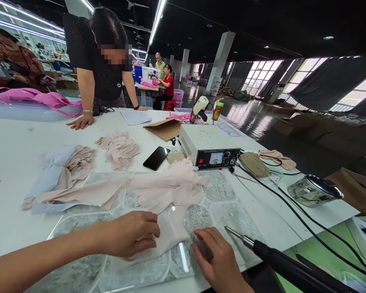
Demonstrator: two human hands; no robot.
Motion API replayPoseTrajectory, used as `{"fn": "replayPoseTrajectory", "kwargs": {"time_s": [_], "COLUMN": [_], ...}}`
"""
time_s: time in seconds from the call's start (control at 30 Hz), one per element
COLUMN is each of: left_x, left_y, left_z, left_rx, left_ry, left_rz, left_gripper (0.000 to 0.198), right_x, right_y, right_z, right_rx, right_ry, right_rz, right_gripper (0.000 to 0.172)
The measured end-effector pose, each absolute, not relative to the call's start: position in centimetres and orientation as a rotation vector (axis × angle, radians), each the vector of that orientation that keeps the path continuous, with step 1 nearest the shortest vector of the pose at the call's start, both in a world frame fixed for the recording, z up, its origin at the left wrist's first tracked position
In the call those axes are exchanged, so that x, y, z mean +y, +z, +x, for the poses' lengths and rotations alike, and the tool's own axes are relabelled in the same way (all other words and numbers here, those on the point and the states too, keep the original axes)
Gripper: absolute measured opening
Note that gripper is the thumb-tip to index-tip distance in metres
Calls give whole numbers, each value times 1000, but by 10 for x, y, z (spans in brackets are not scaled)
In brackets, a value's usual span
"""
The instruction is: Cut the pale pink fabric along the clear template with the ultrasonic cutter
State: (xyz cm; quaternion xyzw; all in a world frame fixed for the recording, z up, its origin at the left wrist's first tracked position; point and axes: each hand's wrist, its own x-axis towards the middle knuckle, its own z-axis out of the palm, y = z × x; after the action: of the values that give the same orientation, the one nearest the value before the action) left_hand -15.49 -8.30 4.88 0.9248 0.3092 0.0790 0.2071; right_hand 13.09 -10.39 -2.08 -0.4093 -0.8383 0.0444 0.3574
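Note:
A thin pale-pink fabric piece (pixel 173 228) lies on a glossy, stone-patterned board (pixel 222 187). My left hand (pixel 136 234) rests over the fabric, fingers loosely bent and thumb apart from them. Near the fabric's right edge is my right hand (pixel 216 256), its thumb and fingers apart with nothing visibly held. Just right of it, a pen-like tool with a pointed metal tip and thick black handle (pixel 280 258) points towards the board. More pink fabric (pixel 171 183) lies bunched beyond my hands, with a long strip (pixel 85 195) running left.
A white control box (pixel 215 140) with a meter and black cables stands behind the board. Nearby are a black phone (pixel 156 158), a fabric pile (pixel 120 150), a lidded clear jar (pixel 314 191) and a bottle (pixel 218 110). Someone in black (pixel 94 61) leans on the table opposite.

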Motion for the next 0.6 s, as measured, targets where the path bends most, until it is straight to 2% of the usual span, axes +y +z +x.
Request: {"fn": "replayPoseTrajectory", "kwargs": {"time_s": [0.1, 0.13, 0.23, 0.4, 0.6], "left_x": [-86, -86, -86, -84, -71], "left_y": [40, 37, 32, 29, 16], "left_z": [-148, -148, -150, -147, -122], "left_rx": [783, 766, 746, 701, 560], "left_ry": [308, 308, 289, 283, 215], "left_rz": [2692, 2731, 2765, 2783, 2853], "left_gripper": [26, 30, 27, 19, 34], "right_x": [-107, -107, -111, -121, -127], "right_y": [-23, -24, -23, -14, -9], "right_z": [114, 110, 109, 133, 156], "right_rx": [-2149, -2140, -2140, -2242, -2040], "right_ry": [194, 218, 351, 927, 935], "right_rz": [-1124, -1148, -1193, -1418, -1524], "right_gripper": [5, 7, 21, 30, 35]}}
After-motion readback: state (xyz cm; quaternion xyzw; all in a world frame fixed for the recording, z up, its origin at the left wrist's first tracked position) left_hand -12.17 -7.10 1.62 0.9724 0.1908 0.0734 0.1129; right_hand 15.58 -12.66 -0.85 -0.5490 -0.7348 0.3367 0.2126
